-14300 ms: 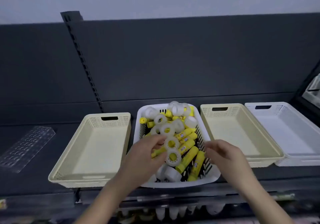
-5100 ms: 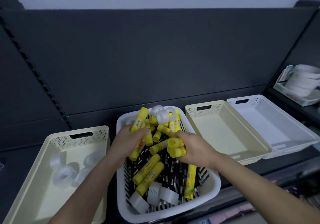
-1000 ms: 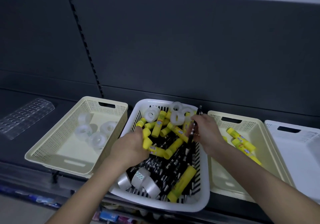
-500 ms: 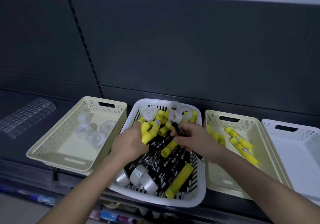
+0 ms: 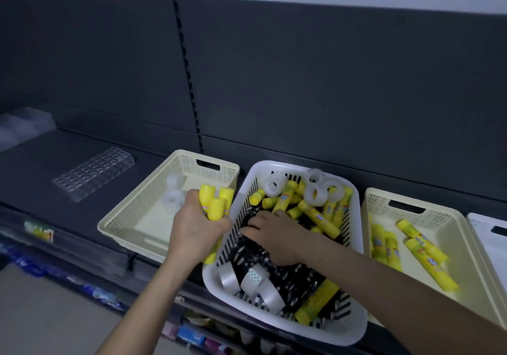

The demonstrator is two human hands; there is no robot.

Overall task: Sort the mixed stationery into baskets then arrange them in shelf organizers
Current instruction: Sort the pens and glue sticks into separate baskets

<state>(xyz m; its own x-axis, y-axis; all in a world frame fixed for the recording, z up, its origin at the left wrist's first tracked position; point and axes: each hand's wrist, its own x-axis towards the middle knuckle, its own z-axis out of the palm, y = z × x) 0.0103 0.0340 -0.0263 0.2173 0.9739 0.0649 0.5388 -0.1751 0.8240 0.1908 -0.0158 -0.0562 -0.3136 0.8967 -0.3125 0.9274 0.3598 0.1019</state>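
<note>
— What colour are the glue sticks [image 5: 216, 203] in the left hand's [image 5: 197, 228] grip?
— Bright yellow, caps and barrels alike.
— And just right of the grip?
— A white slatted basket [image 5: 354, 324], its gaps showing as dark stripes. It holds black pens [image 5: 274, 269] with silvery tips and milky, translucent tape rolls [image 5: 274, 186].
— Beneath the grip?
— A cream basket [image 5: 131, 209] with walls dotted by fine pinholes. Beyond the grip, the back panel [image 5: 329, 80] is dark grey.

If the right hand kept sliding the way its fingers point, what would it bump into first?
The right hand would probably meet the slotted left wall of the white basket, just past the black pens under it; depth is unclear.
</note>
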